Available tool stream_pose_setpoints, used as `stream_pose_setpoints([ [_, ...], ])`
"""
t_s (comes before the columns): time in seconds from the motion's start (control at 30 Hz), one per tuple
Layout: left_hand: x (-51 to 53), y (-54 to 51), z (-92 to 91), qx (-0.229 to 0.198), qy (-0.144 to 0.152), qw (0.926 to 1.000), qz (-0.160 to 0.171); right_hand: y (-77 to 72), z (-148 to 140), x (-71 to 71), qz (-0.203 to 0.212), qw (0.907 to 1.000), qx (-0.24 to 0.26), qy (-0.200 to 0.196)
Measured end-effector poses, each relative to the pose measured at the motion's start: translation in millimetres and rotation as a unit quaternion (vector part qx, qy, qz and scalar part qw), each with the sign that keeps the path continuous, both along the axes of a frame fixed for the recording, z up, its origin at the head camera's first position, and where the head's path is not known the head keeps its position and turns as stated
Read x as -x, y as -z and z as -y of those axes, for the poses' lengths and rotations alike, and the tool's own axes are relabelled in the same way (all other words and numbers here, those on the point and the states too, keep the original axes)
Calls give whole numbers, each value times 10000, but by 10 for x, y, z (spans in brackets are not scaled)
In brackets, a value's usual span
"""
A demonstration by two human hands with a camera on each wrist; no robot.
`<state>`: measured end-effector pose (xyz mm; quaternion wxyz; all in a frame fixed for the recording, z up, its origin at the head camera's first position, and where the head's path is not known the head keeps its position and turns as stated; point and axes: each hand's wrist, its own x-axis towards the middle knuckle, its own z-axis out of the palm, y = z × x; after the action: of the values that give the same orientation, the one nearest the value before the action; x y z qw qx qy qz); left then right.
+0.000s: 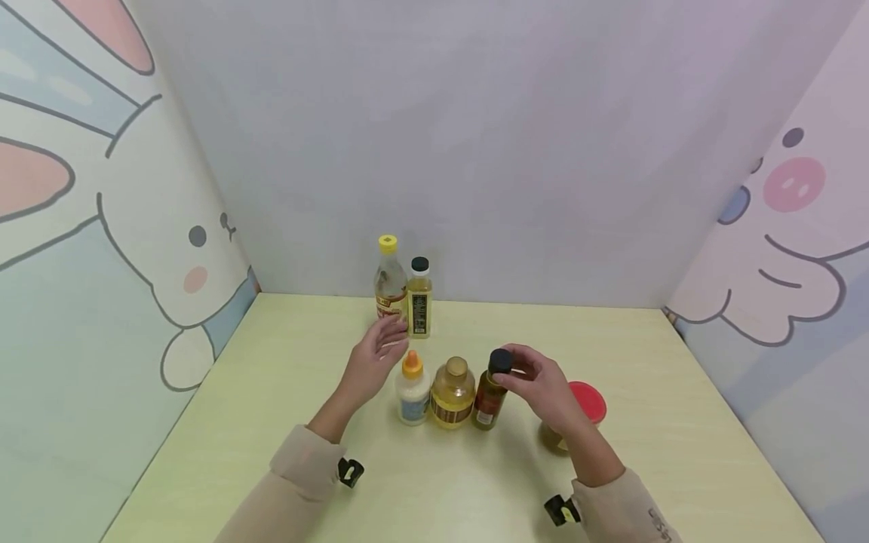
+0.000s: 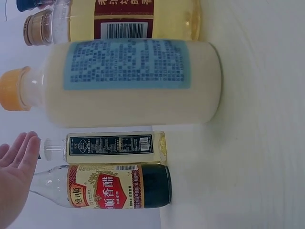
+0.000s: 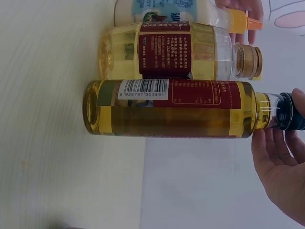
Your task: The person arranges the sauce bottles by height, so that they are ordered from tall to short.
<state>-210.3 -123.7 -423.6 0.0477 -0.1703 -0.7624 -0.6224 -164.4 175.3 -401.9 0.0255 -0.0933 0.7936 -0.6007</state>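
My right hand pinches the black cap of an amber oil bottle between thumb and fingers. The bottle stands upright, with a red label and a barcode in the right wrist view. Just left of it is a rounded bottle of yellow oil with a tan cap. Beside that stands a white squeeze bottle with an orange nozzle and blue label. Fingers extended, my left hand hovers at the squeeze bottle's upper left and holds nothing. In the left wrist view it appears near the necks of the rear bottles.
Behind the row, a yellow-capped vinegar bottle and a slim black-capped bottle stand side by side. A jar with a red lid sits right, partly behind my right forearm. Cartoon-printed side panels and a plain back wall surround the pale table.
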Motion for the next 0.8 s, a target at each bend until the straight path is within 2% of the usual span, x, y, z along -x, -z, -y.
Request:
stream_pose_setpoints([
  [0.53, -225, 180, 1, -200, -17, 9996, 210, 5, -8, -7, -34, 10000, 24, -15],
  [0.63, -247, 198, -25, -138, -26, 9995, 285, 6, -8, -9, -43, 10000, 44, -33],
  [0.8, -266, 235, -72, 61, -105, 9997, 228, 8, -4, -12, -42, 10000, 71, -36],
])
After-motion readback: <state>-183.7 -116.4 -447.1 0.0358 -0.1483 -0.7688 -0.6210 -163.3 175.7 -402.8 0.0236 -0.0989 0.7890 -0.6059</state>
